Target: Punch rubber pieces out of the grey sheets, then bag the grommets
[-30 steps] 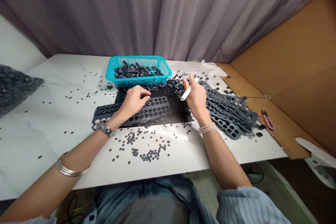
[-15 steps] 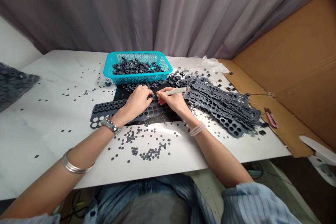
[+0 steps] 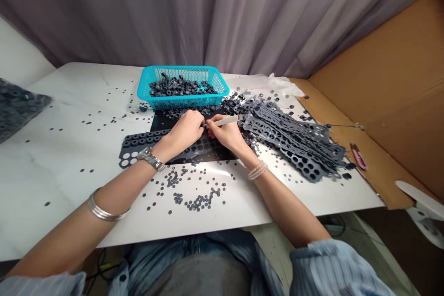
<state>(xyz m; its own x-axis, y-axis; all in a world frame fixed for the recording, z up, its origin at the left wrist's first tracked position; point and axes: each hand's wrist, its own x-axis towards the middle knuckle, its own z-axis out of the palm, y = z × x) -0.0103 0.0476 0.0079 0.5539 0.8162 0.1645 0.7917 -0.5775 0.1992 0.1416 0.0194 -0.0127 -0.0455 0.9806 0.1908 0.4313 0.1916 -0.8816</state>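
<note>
A dark grey rubber-like sheet (image 3: 129, 151) with round holes and rows of raised ring-shaped parts lies across a black mat (image 3: 157, 123). My left hand (image 3: 185, 130) rests over it, fingers curled down and closed near the middle of the sheet; what they pinch is hidden. Close beside it, my right hand (image 3: 227, 130) grips a slim tool with a pale handle (image 3: 229, 120), held like a pen. The tool's tip points left, toward my left fingertips, and its exact kind does not show.
A turquoise basket (image 3: 183, 101) of small dark parts stands behind the mat. Punched-out sheets (image 3: 294, 136) are piled at right. Small dark discs (image 3: 199, 202) scatter the white table (image 3: 86, 226). Pink-handled snips (image 3: 359, 157) lie on cardboard (image 3: 378, 171); a bag of parts (image 3: 21, 108) sits left.
My two hands have drawn slightly closer together, the left shifting a little to the right. The pale-handled tool has moved slightly left with my right hand.
</note>
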